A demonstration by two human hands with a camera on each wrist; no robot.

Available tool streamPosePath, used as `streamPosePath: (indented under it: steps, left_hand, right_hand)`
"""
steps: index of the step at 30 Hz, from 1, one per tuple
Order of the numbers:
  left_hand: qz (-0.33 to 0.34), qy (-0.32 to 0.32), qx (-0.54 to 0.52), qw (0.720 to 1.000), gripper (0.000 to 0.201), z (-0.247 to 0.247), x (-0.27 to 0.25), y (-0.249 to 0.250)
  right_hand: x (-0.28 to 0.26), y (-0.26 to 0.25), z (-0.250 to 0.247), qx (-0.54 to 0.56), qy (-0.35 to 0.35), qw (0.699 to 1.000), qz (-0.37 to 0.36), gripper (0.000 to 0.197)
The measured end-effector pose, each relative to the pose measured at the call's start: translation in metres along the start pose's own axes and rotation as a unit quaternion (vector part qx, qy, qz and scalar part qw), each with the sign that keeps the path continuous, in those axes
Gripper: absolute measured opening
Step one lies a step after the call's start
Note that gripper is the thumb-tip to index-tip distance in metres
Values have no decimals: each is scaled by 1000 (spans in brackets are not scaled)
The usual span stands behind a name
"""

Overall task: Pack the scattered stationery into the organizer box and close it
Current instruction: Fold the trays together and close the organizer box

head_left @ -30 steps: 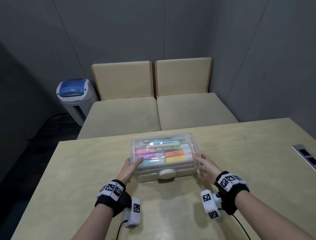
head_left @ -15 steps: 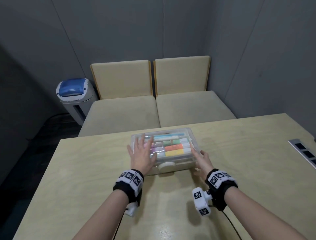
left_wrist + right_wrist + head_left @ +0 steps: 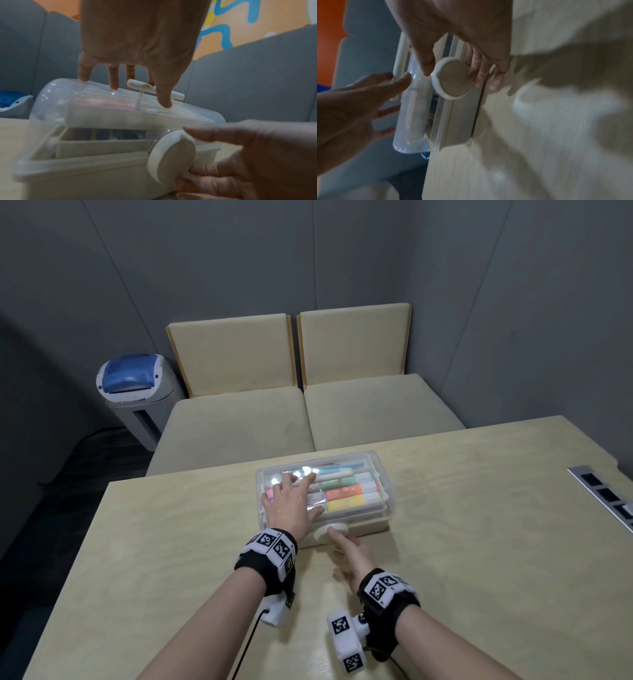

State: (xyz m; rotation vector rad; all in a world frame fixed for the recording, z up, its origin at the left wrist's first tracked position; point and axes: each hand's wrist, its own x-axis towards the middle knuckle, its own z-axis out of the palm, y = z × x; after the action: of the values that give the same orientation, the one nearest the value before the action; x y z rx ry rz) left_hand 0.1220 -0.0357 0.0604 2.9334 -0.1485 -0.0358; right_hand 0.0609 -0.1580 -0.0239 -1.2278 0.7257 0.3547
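Box: our organizer box sits near the tabletop's far edge.
Left hand: spread flat, pressing the clear lid.
Right hand: pinches the round latch (white).

This looks like a small office meeting booth. Grey padded wall panels close it in on three sides, a two-seat beige upholstered bench stands against the back wall, a pale wood table has a built-in socket strip, and a blue-lidded waste bin stands in the corner.
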Motion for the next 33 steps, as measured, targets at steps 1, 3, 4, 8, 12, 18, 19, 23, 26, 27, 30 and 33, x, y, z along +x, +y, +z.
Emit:
streamPosePath:
  steps: [1, 3, 4, 8, 12, 18, 19, 23, 26, 27, 30, 33]
  left_hand:
    - [1, -1, 0, 1000, 65, 0, 0, 0]
    - [1, -4, 2, 1000, 65, 0, 1, -1]
    - [2, -7, 2, 1000, 65, 0, 1, 0]
    - [2, -6, 9, 1000, 65, 0, 1, 0]
    - [4, -3, 13, 1000, 65, 2, -1, 0]
    - [5, -2, 12, 1000, 65, 2, -1, -1]
    - [5, -3, 13, 1000, 64, 2, 0, -1]
    - [6, -3, 16, 1000, 64, 2, 1, -1]
    - [6, -6, 13, 1000, 65, 2, 0, -1]
    - [6, -7, 12, 1000, 65, 1, 0, -1]
    - [9, -14, 6, 1000, 66, -2, 0, 0]
    - [8, -18, -16, 1000, 72, -1, -1, 0]
  right_hand:
    - [2, 1, 2, 1, 8, 1000, 0, 51]
    - [2, 1, 4, 0, 16, 1000, -1, 44]
    - [1, 0, 5, 1, 11, 1000, 0, 43]
    - [-3, 0, 1, 19, -40, 999, 22, 52]
    - [2, -1, 0, 52, -49, 997, 23, 50]
    - [16, 7, 9, -7, 58, 998, -39, 101]
    - [14, 8, 8, 26, 44, 998, -23, 106]
    - [1, -1, 1, 126, -71, 987, 64, 66]
    - [8, -5, -5, 96, -78, 990, 66, 60]
    - [8, -6, -6, 78, -73, 993, 58, 59]
    - [6, -9, -6, 32, -41, 998, 41, 53]
    - [7, -12, -4, 24, -46, 998, 46, 70]
